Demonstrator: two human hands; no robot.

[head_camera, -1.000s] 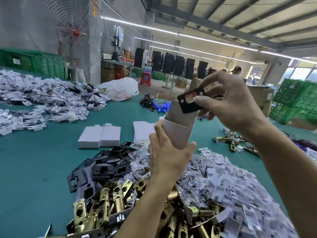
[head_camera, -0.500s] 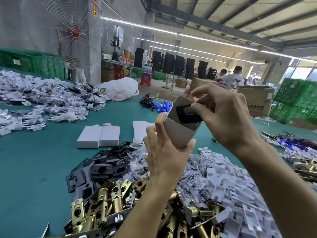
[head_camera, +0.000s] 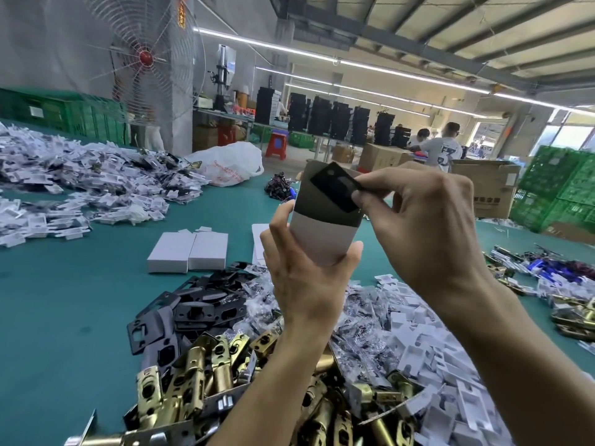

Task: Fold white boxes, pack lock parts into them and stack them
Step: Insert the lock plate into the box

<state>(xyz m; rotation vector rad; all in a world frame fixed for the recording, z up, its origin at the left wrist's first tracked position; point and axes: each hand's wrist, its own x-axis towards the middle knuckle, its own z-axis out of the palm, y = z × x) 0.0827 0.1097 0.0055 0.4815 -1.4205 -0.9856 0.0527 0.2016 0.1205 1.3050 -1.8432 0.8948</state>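
site: factory packing floor | signs: heaped lock parts (head_camera: pixel 199 375), green crates (head_camera: pixel 560 188), cartons (head_camera: pixel 486 185), fan (head_camera: pixel 145 57) | far stacks (head_camera: pixel 322 119): perhaps stock

The left grip (head_camera: pixel 306 284) holds an open white box (head_camera: pixel 322 241) upright above the green table (head_camera: pixel 58 310), with its fingers curled round the lower end. The right grip (head_camera: pixel 428 226) pinches a black plate (head_camera: pixel 338 188), tilted against the box's raised flap. Below lie brass latches (head_camera: pixel 193 381), black strike plates (head_camera: pixel 196 312) and white inserts (head_camera: pixel 428 346). Two closed boxes (head_camera: pixel 188 252) sit touching, farther left.
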